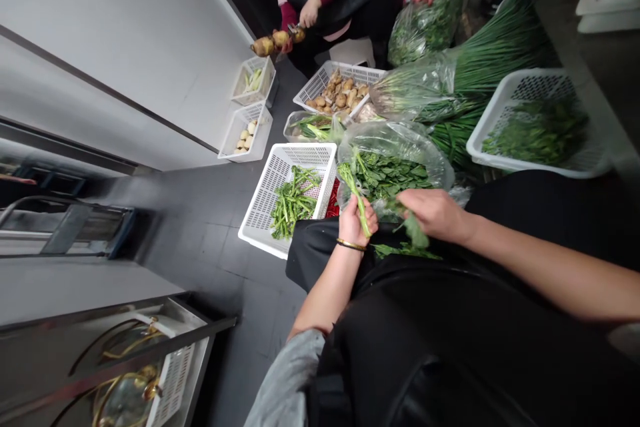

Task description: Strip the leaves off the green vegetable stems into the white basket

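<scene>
My left hand (357, 221), with a bangle at the wrist, is closed around a green broccolini stalk (349, 177), its budded tip pointing up and away. Just to the right, my right hand (434, 213) pinches a green leaf (416, 232) that hangs below the fingers. Loose leaves (405, 251) lie on the dark apron over my lap. Beyond my hands, a clear plastic bag (443, 170) stands open, with many plucked leaves (390, 173) inside. Left of it, a white basket (260, 240) contains a pile of trimmed broccolini stalks (295, 203).
Opposite, a person's hands (310, 11) work on a segmented brown root (264, 47). Between us stands a basket of brown roots (340, 90). Bundled green stalks (505, 40) and a basket of greens (540, 130) are at right. A metal rack (200, 333) stands lower left.
</scene>
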`<state>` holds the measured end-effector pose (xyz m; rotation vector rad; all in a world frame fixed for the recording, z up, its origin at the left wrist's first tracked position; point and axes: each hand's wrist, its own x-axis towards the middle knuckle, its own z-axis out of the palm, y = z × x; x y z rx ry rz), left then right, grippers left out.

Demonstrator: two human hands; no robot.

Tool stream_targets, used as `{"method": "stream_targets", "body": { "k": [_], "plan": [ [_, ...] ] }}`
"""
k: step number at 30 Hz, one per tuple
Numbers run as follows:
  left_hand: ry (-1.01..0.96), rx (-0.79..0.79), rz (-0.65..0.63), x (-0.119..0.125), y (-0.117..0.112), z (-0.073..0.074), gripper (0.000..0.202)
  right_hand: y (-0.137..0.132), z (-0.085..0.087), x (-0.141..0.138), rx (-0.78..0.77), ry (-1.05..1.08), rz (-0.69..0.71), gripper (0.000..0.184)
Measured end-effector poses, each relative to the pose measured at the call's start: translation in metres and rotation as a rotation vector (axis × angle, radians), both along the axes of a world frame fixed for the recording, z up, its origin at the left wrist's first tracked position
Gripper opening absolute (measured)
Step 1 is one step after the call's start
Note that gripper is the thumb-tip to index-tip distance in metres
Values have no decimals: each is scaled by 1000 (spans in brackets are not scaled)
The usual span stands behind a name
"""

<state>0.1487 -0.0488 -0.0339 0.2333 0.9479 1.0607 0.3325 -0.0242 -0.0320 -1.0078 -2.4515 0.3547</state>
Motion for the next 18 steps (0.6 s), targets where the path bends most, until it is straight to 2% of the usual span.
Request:
{"method": "stream_targets", "body": {
  "k": [3, 5, 7, 11, 13, 15, 17, 18],
  "plan": [
    [181, 151, 28, -1, -2, 2, 34, 8, -26, 36, -305, -378, -65, 6],
    [315, 225, 24, 5, -5, 3, 35, 18, -28, 46, -464, -546, -61, 16],
    [421, 266, 11, 13, -9, 3, 36, 29, -15, 40, -484, -430, -105, 22],
    [475, 305, -42, 27, -15, 6, 34, 44, 23, -5, -526, 90, -106, 38],
    [356, 264, -59, 29, -17, 8, 33, 41, 31, -25, -446, 174, -123, 41],
    [174, 158, -69, 27, -16, 9, 29, 28, 30, -35, -213, 161, -115, 37],
    [25, 29, -68, 23, -14, 10, 25, 11, 27, -34, 7, 127, 23, 32],
    [-25, -19, -60, 20, -12, 10, 24, 4, 26, -30, 60, 123, 112, 30]
  ]
}}
